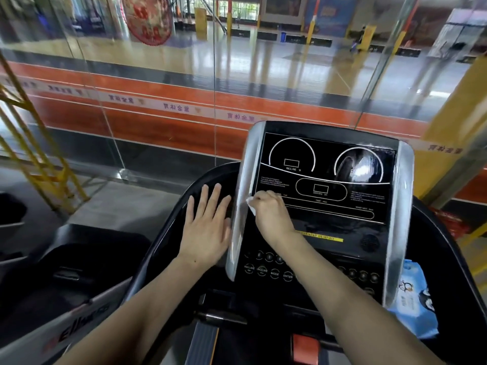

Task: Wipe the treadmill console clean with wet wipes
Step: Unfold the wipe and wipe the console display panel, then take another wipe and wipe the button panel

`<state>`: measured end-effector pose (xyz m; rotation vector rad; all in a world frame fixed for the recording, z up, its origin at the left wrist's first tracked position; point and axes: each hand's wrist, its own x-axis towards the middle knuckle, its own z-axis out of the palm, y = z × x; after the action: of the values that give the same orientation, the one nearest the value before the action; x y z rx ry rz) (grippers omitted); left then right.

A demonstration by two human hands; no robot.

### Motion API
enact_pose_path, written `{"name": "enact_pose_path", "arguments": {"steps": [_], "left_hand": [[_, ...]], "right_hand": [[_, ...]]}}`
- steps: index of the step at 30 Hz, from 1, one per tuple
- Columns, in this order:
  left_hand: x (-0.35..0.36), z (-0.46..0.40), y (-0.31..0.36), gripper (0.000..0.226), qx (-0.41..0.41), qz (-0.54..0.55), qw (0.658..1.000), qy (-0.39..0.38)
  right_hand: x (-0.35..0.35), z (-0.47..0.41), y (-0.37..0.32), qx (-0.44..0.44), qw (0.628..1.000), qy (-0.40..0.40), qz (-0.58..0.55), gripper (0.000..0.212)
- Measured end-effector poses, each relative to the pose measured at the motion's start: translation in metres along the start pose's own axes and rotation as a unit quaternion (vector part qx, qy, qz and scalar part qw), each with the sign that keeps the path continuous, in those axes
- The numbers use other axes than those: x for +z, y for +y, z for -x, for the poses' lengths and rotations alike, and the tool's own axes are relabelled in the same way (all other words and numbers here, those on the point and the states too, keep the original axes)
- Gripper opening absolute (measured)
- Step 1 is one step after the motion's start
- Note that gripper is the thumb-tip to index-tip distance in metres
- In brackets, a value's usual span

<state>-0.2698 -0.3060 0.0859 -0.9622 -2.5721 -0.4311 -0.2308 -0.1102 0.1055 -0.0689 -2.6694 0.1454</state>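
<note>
Nearest me, the person's two bare forearms reach up over the treadmill. The right hand point(270, 214) is curled round a small white wet wipe point(251, 205), bunched under the fingers and pressed to the lower left of the glossy black treadmill console with silver side rails point(342, 217). The left hand point(204, 227) lies flat with fingers straight, holding nothing, on the black curved surround just beside the left rail.

To do this pass well, I would judge it best to keep the wipe flat, work in overlapping strokes across the panel, and go lightly over the round buttons.

Further up, the white-lined display face shines, with glare on the right dial. A blue pack of wet wipes point(413, 293) sits tucked beside the right rail.
</note>
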Motion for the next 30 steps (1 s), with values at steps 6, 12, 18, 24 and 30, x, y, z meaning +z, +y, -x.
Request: {"name": "enact_pose_path", "arguments": {"steps": [6, 12, 18, 24, 30], "left_hand": [[-0.004, 0.009, -0.010, 0.057, 0.017, 0.051, 0.999, 0.000], [-0.001, 0.020, 0.032, 0.037, 0.036, 0.172, 0.984, -0.011], [-0.002, 0.032, 0.100, 0.026, -0.001, 0.406, 0.910, -0.079], [-0.015, 0.045, 0.165, 0.010, -0.071, 0.553, 0.826, -0.089], [-0.011, 0.040, 0.187, 0.013, -0.139, 0.603, 0.782, -0.078]], "right_hand": [[-0.031, 0.037, 0.008, 0.143, 0.971, 0.067, -0.179, 0.027], [-0.076, 0.103, -0.006, 0.333, 0.847, 0.093, -0.404, 0.026], [-0.094, 0.143, -0.004, 0.361, 0.784, 0.128, -0.489, 0.036], [-0.112, 0.167, 0.017, 0.358, 0.780, 0.144, -0.493, 0.033], [-0.123, 0.186, 0.042, 0.348, 0.793, 0.121, -0.486, 0.030]]}}
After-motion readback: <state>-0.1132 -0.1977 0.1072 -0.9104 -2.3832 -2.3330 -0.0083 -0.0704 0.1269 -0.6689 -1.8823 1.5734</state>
